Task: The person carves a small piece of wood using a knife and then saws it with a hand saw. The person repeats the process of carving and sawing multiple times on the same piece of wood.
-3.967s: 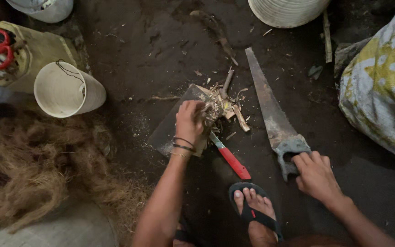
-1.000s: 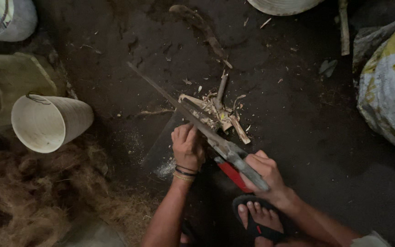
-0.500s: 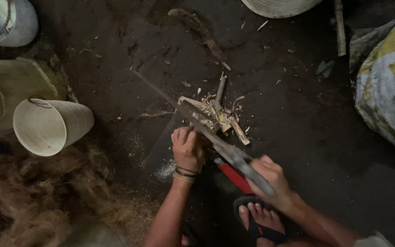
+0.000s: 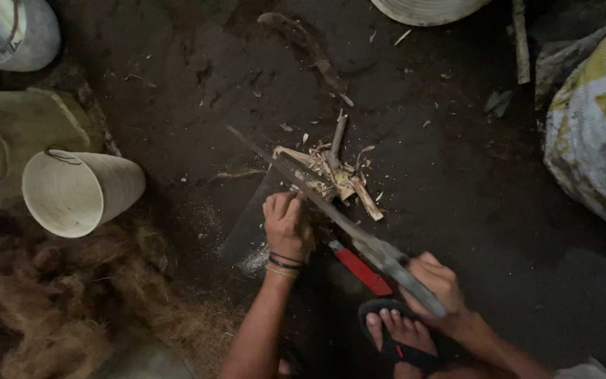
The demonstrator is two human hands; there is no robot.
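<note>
Dark brown, almost black earth floor (image 4: 198,63) throughout. At left, cream-white bucket (image 4: 78,191) with thin dark wire handle. Lower left, tan-brown coconut fibre (image 4: 50,309) (dull, matted). At centre, pale yellowish wood pieces (image 4: 331,175) and light sawdust. Grey metal saw (image 4: 359,242) at lower centre; beneath it, red handle (image 4: 360,271) of another tool. Black sandal (image 4: 395,347) at bottom. At right edge, grey-white sack (image 4: 597,133) blotched with yellow. Dark bangles (image 4: 283,262) on wrist.

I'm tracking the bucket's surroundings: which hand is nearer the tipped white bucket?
Left. The left hand lies right of the white bucket; the right hand, gripping the saw, is farther away.
</note>
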